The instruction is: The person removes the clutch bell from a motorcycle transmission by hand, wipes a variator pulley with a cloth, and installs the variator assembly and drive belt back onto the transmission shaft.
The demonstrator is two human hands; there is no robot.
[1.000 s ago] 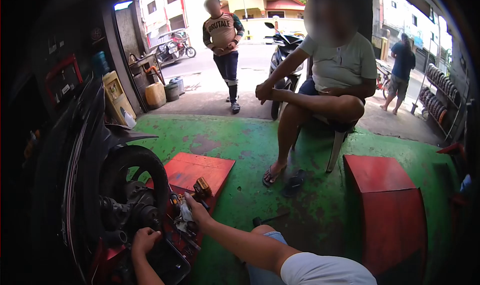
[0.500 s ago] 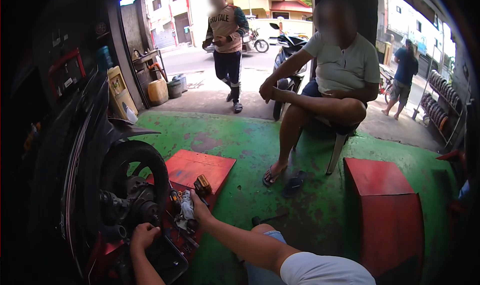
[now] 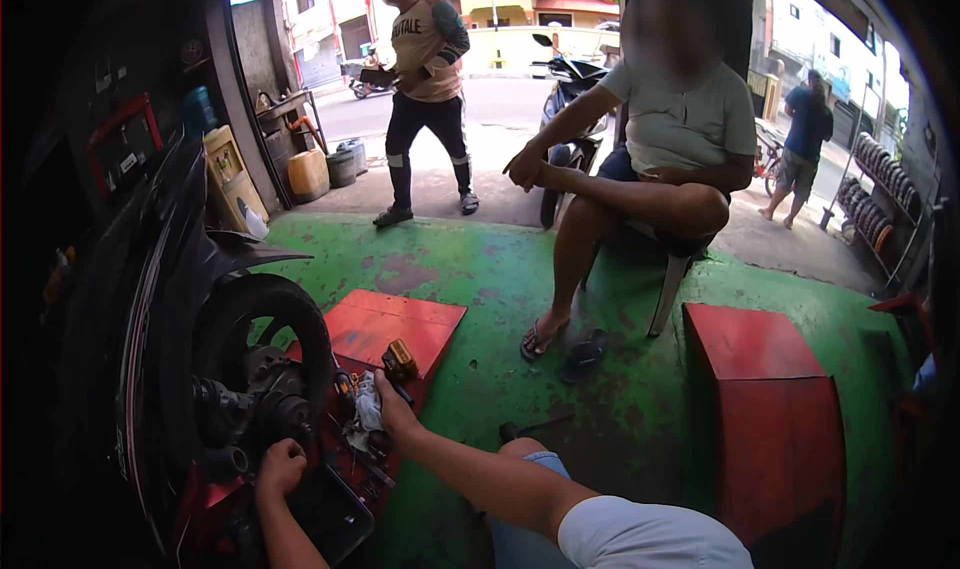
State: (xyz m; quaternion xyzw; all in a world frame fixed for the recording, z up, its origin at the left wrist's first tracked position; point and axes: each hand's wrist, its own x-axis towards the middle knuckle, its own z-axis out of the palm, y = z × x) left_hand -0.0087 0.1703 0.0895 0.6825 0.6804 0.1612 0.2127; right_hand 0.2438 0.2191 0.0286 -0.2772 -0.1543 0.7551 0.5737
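Note:
My left hand (image 3: 281, 466) is curled closed just below the hub of the motorcycle's wheel assembly (image 3: 284, 409). Whatever its fingers may hold is hidden. Over the red tool board, my right hand (image 3: 398, 410) is closed against a crumpled white rag (image 3: 366, 406), though its far fingers are out of sight. A yellow-and-black power tool (image 3: 401, 357) sits just beyond that hand. Several small tools (image 3: 372, 469) lie beneath the rag. Beside my left forearm is a black tray (image 3: 345, 514).
The motorcycle's rear wheel (image 3: 318, 334) stands at left. A seated person (image 3: 680, 134) faces me, with a loose slipper (image 3: 585, 354) on the green floor. Another person (image 3: 425, 69) is at the doorway. A red ramp (image 3: 770, 419) stands at right; a hammer-like tool (image 3: 512, 432) lies near my knee.
My left hand's fingers have drawn back slightly from the hub and curled more. My right hand stays by the rag. The person at the doorway has stepped left and turned.

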